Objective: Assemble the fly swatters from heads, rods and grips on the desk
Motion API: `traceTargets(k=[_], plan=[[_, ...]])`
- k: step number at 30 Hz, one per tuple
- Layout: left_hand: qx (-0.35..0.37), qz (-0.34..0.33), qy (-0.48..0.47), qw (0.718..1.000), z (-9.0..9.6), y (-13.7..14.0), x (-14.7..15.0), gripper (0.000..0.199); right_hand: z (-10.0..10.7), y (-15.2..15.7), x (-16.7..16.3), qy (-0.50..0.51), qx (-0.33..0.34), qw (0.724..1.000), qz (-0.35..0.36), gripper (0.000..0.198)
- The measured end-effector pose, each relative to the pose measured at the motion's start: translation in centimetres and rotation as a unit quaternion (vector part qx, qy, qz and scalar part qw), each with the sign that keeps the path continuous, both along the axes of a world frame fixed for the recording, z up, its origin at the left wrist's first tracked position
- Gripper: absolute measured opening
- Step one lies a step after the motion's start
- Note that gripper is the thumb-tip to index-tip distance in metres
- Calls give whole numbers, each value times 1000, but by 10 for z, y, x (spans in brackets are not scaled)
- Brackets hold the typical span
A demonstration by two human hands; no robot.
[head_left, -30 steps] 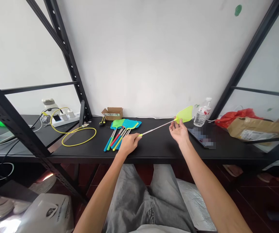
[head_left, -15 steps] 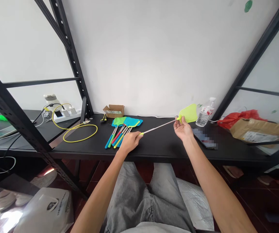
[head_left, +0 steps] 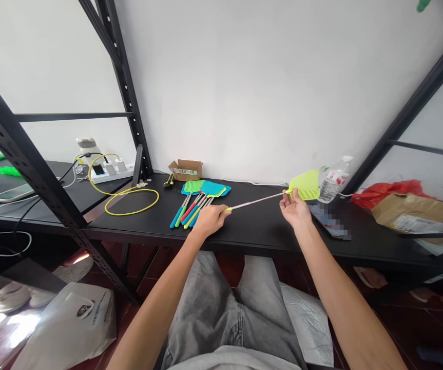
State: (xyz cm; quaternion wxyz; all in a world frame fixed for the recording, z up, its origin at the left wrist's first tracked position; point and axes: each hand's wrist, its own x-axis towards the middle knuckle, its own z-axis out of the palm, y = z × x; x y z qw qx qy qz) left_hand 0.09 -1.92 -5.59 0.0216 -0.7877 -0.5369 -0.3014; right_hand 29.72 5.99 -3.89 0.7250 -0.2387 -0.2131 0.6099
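Between my two hands stretches a yellow-green fly swatter (head_left: 305, 186) with a thin metal rod drawn out long. My left hand (head_left: 212, 220) is closed round its handle, which the fingers mostly hide. At the other end, my right hand (head_left: 295, 207) pinches the neck just below the mesh paddle, palm turned up. Left of my left hand, several more fly swatters (head_left: 185, 210) lie fanned on the black tabletop (head_left: 257, 226). Their paddles are green and blue, and their handles are blue, green, red and yellow.
A small open cardboard box (head_left: 186, 169) stands behind the swatters. On the left are a yellow cable (head_left: 132, 213) and a power strip (head_left: 111, 173). To the right are a water bottle (head_left: 335, 180), a blurred phone (head_left: 331, 222), a larger carton (head_left: 417, 211) and black rack posts.
The view has shifted slightly, so the whole scene sits a little differently. Both hands keep their hold on the extended swatter, with little visible movement relative to the table.
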Motion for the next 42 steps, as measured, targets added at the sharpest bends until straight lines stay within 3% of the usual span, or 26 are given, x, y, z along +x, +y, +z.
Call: traceTargets(k=[9,24,34,42], plan=[[3,0,5,1000,-1,0,0,40,-16,-8,-34,-41,-10,999,22,17],[8,9,-5,1000,0,0,1,40,-25,-23,-87,-112,11,993,43,23],[6,10,-10,1000,-1,0,1,37,-29,-24,-93,-131,20,991,27,26],[8,2,-5,1000,0,-1,1,34,-26,-26,-93,-78,0,996,40,26]])
